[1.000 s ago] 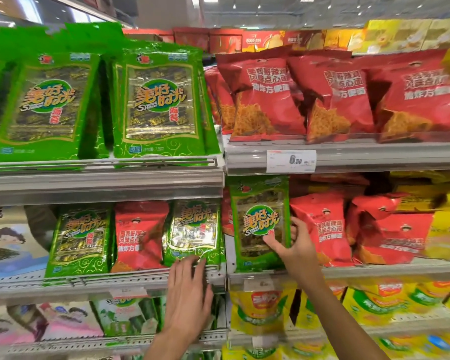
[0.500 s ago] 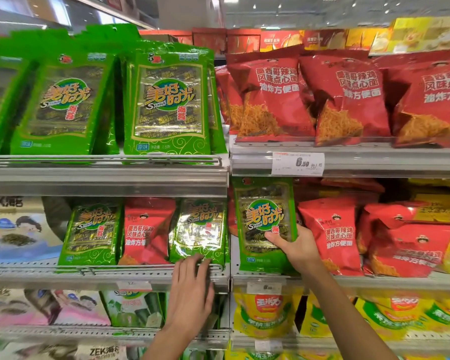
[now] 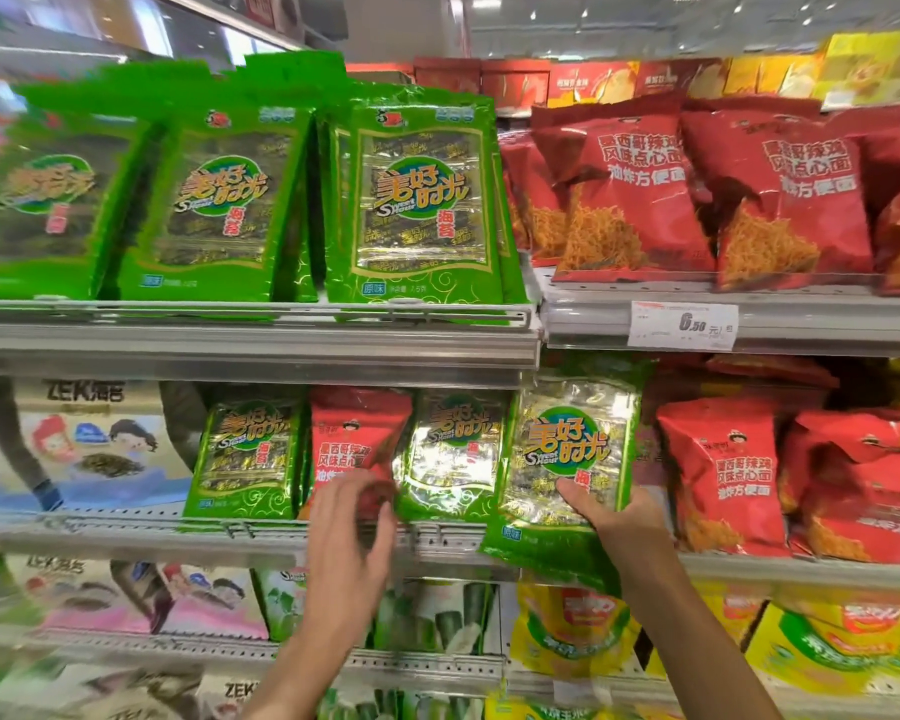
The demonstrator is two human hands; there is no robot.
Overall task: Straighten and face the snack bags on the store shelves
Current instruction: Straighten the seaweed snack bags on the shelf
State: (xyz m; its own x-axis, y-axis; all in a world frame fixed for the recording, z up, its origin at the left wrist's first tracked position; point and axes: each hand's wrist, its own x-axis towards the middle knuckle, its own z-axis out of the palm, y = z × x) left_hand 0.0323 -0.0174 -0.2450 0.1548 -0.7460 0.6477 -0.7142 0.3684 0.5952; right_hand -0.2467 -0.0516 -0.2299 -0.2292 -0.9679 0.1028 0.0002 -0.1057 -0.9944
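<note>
My right hand (image 3: 614, 527) grips a green seaweed bag (image 3: 567, 459) by its lower right part, thumb on the front; the bag is tilted and hangs out past the shelf edge. My left hand (image 3: 352, 527), blurred, has its fingers curled on the bottom of a red noodle-snack bag (image 3: 357, 439), which stands between two smaller green seaweed bags (image 3: 242, 459) (image 3: 450, 454) on the middle shelf. Whether the left hand truly holds that red bag is not clear.
The top shelf carries large green seaweed bags (image 3: 417, 205) at left and red snack bags (image 3: 630, 194) at right. More red bags (image 3: 723, 475) stand right of my right hand. A price tag (image 3: 681, 325) sits on the upper rail. Yellow bags (image 3: 572, 631) fill the lower shelf.
My right hand has pulled the green bag forward and left, off the right shelf, tilting it. My left hand rose from the shelf rail to the red bag's bottom.
</note>
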